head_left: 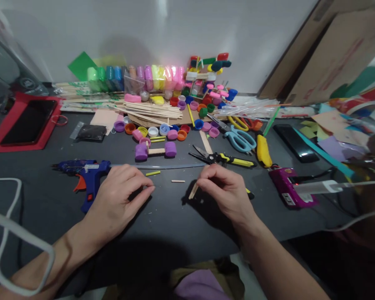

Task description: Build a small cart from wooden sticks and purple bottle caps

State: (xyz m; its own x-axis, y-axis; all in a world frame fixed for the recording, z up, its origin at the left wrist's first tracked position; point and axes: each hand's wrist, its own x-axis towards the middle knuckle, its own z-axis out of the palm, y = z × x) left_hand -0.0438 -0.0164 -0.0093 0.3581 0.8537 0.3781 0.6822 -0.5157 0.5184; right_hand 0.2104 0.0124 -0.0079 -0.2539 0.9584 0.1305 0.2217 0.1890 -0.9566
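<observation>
My right hand [223,187] is closed, pinching a couple of short wooden sticks [193,191] that point down towards the dark table [162,225]. On the left, my left hand [123,193] rests low over the table with thumb and forefinger tips together; anything between them is too small to make out. Between the hands lies one short stick piece [178,181], and a yellow-green piece [153,173] lies just beyond my left fingers. A purple-wheeled stick assembly [156,151] stands farther back. Partly behind my left hand is a blue glue gun [93,175].
Cutting pliers [218,158], blue scissors [240,139] and a yellow cutter [264,151] lie behind my right hand. A purple power box [292,187] with cables sits at right. Bottle caps [181,135], wooden skewers [156,110] and clay tubs [143,77] fill the back. A white cable [21,233] loops at left.
</observation>
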